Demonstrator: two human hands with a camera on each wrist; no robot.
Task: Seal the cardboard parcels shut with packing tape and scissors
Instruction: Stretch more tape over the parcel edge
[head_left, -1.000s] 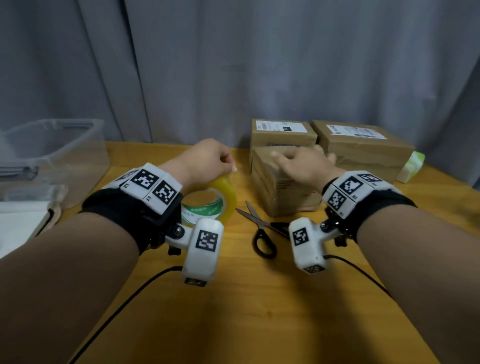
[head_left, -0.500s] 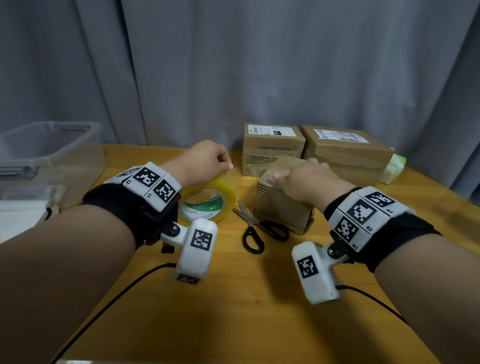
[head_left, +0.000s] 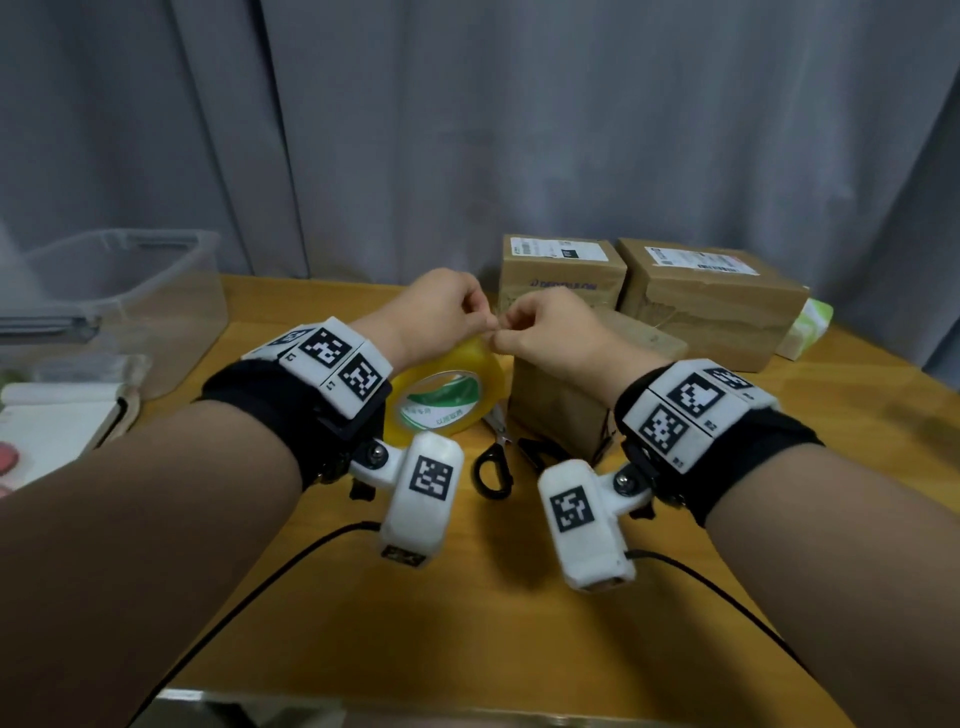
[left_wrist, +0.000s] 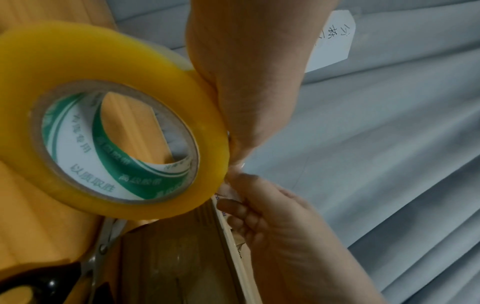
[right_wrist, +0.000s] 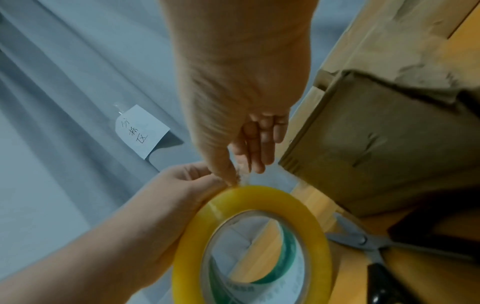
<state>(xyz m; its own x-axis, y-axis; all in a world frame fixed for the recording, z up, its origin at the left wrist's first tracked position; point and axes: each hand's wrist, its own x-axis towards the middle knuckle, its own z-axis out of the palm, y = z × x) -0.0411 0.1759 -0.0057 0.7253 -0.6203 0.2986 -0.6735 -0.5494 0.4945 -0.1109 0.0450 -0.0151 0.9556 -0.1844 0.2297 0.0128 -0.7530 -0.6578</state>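
Observation:
A yellow packing tape roll (head_left: 448, 397) stands on edge on the wooden table (head_left: 467, 623), and my left hand (head_left: 475, 317) grips its top rim. My right hand (head_left: 501, 338) meets it there, thumb and forefinger pinching the tape's loose end at the top of the roll (right_wrist: 249, 246). The small brown parcel (head_left: 563, 410) sits just right of the roll, under my right wrist. Black-handled scissors (head_left: 493, 465) lie on the table between roll and parcel, partly hidden by the wrist cameras. In the left wrist view the roll (left_wrist: 111, 123) fills the left side, with both hands touching at its right edge.
Two larger taped cardboard boxes (head_left: 561, 270) (head_left: 711, 299) stand at the back against the grey curtain. A clear plastic bin (head_left: 130, 291) is at the far left, with white papers (head_left: 57, 426) in front. A green-white packet (head_left: 810, 327) lies at the right. Cables trail toward the front edge.
My right hand left the top of the small parcel and came left to the roll's top. The left hand kept its grip on the roll and raised it slightly.

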